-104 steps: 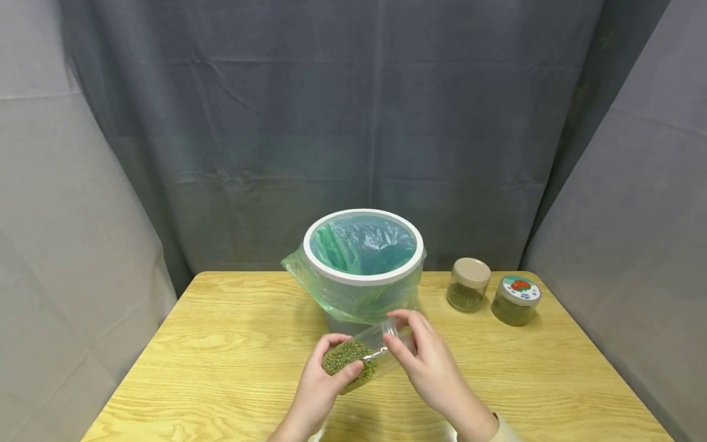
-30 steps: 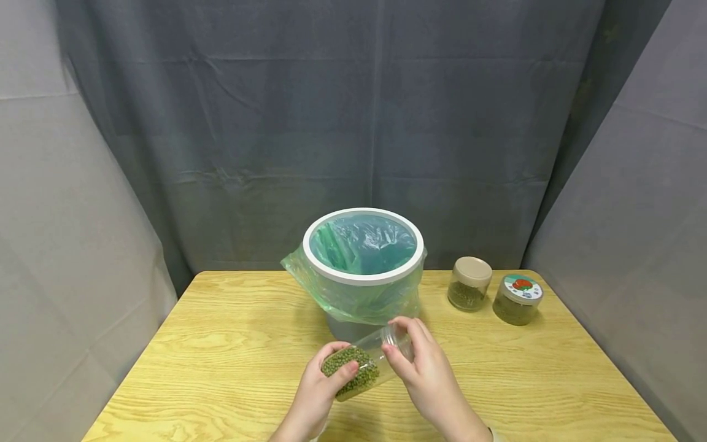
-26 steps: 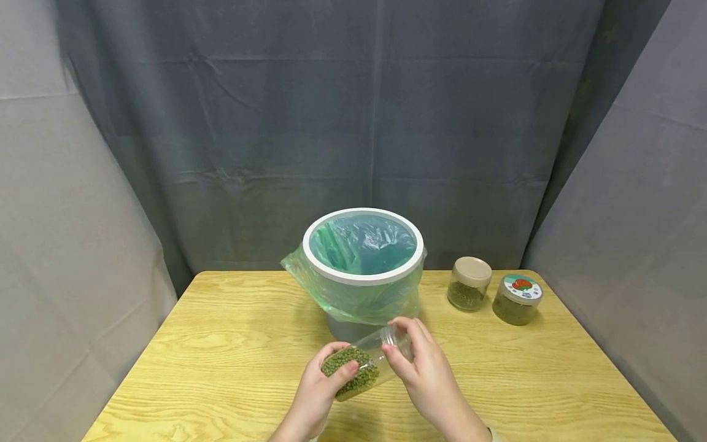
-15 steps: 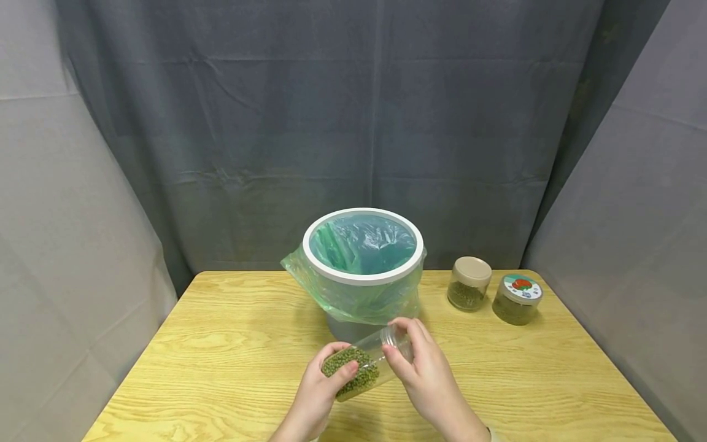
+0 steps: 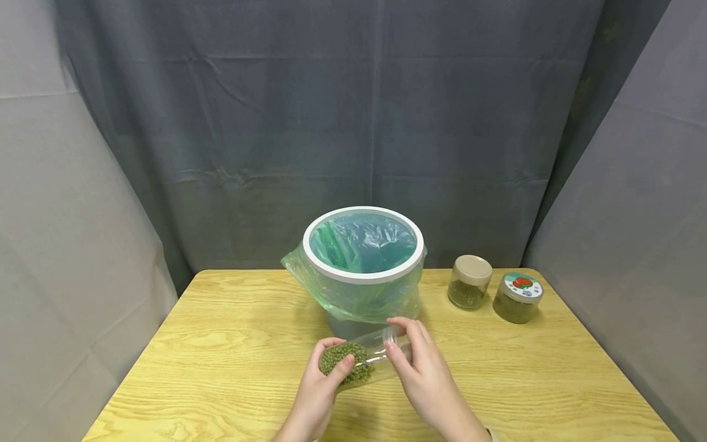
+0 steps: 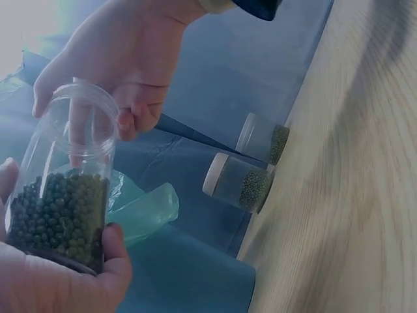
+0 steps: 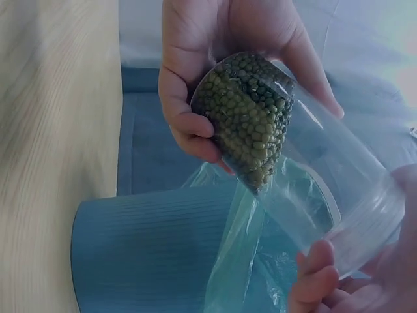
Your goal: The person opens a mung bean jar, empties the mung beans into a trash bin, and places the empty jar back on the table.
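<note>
Tilted in front of the bin, a clear jar [image 5: 381, 359] holds green mung beans [image 5: 347, 363] gathered toward its base. My left hand [image 5: 317, 387] grips the base end, thumb across the side. My right hand [image 5: 422, 368] holds the threaded neck [image 6: 85, 117] between thumb and fingers. No lid shows on the mouth in the left wrist view, where some right fingers appear through the clear wall. From the right wrist view, the left hand [image 7: 195, 98] cups the bottom and the beans [image 7: 247, 114] lie in a slanting heap.
Behind the jar stands a grey bin [image 5: 345, 328] with a white rim [image 5: 364, 277], lined with a green plastic bag [image 5: 364, 301]. At the back right of the wooden table [image 5: 221, 368] are a beige-lidded jar [image 5: 469, 282] and a jar with a tomato-picture lid [image 5: 518, 299], both part-filled.
The jar's base end has risen slightly and the jar lies a little flatter than half a second ago, its beans spread differently. Both hands keep their hold; the bin and other jars stay put.
</note>
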Demonstrator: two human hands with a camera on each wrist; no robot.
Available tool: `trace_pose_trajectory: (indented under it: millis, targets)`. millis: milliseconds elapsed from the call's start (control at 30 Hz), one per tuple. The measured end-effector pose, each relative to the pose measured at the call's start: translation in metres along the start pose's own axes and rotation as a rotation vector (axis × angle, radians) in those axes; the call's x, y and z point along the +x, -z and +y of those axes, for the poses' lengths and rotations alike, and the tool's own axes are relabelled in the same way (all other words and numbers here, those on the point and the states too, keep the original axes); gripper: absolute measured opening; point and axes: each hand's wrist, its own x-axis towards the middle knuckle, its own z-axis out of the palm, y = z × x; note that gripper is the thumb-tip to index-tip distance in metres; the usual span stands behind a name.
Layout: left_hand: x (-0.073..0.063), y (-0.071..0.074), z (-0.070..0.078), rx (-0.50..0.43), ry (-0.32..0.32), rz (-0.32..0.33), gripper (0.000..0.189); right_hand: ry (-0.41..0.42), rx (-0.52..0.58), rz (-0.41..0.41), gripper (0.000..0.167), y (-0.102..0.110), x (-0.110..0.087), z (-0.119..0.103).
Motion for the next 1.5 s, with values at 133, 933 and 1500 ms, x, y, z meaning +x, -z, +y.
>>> trace_pose_trajectory:
  millis: [133,933,1500]
  targets:
    - [0.000,0.000,0.002,0.006,-0.003,0.015,0.053,-0.030,0.015,-0.016,0.036,-0.001,-0.001,-0.001]
    - [0.004,0.000,-0.002,0.194,-0.038,0.117,0.034,0.006,0.027,0.005,0.023,-0.007,-0.004,0.007]
    - [0.001,-0.001,-0.005,0.107,0.049,0.122,0.042,-0.023,-0.024,-0.019,0.026,-0.011,-0.006,0.011]
